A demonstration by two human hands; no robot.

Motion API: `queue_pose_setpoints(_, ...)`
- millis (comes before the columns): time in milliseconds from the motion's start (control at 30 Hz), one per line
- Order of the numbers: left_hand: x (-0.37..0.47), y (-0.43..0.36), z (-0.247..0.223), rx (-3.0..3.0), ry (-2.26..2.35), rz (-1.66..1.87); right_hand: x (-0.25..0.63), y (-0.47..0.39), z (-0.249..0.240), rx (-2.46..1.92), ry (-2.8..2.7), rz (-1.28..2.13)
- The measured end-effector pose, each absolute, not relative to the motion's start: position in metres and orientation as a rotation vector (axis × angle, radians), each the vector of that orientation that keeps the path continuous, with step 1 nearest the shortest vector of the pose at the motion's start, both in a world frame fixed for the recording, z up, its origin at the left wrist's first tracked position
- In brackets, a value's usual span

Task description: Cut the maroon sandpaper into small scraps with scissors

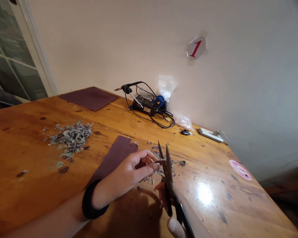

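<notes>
My left hand (131, 173) is closed in a pinch on a thin dark strip (160, 162), which looks like the maroon sheet material. The strip's end reaches the scissors' blades. In my right hand (175, 224) are black-handled scissors (169, 178), blades slightly parted and pointing away from me. Small cut scraps (161, 171) lie on the table beneath the blades, partly hidden by my hands. A larger maroon sheet (114, 158) with a notched corner lies flat under and beside my left wrist, which wears a black band (91, 201).
A heap of shredded bits (75, 135) lies left on the wooden table (22, 142). Another maroon sheet (91, 97) is at the back. A soldering station (149, 105) with cables, plastic bags (184, 122) and a power strip (210, 135) stand along the wall. A pink disc (240, 169) lies right.
</notes>
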State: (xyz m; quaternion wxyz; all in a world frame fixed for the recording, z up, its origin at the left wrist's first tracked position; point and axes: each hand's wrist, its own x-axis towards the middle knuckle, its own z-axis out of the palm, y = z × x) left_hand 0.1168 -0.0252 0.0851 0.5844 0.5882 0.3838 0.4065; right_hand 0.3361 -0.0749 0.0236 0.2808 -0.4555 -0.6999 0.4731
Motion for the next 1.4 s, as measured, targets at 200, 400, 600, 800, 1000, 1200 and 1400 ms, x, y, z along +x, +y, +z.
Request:
queue_pose_setpoints(200,0.1174,-0.0246,0.0833,1.381,0.901,0.918,0.3344,-0.0728,0.0271,-1.217,-1.877,1.281)
queue_pose_setpoints(400,0.1170,-0.0249,0.0816,1.410,0.908,0.910,0.3326,-0.0741,0.0277,-1.272,-1.846,1.232)
queue_pose_setpoints(600,0.1184,-0.0242,0.0788,1.420,0.896,0.912,0.3282,-0.0706,0.0240,-1.323,-1.839,1.182)
queue_pose_setpoints(800,0.1183,-0.0239,0.0763,1.351,0.934,0.945,0.3280,-0.0723,0.0214,-1.348,-1.794,1.179)
queue_pose_setpoints(1000,0.1170,-0.0232,0.0809,1.386,0.892,0.970,0.3304,-0.0759,0.0272,-1.228,-1.794,1.331)
queue_pose_setpoints(1200,0.1173,-0.0226,0.0825,1.369,0.904,0.995,0.3303,-0.0740,0.0295,-1.188,-1.816,1.413)
queue_pose_setpoints(1400,0.1178,-0.0246,0.0809,1.409,0.897,0.918,0.3299,-0.0743,0.0259,-1.207,-1.787,1.391)
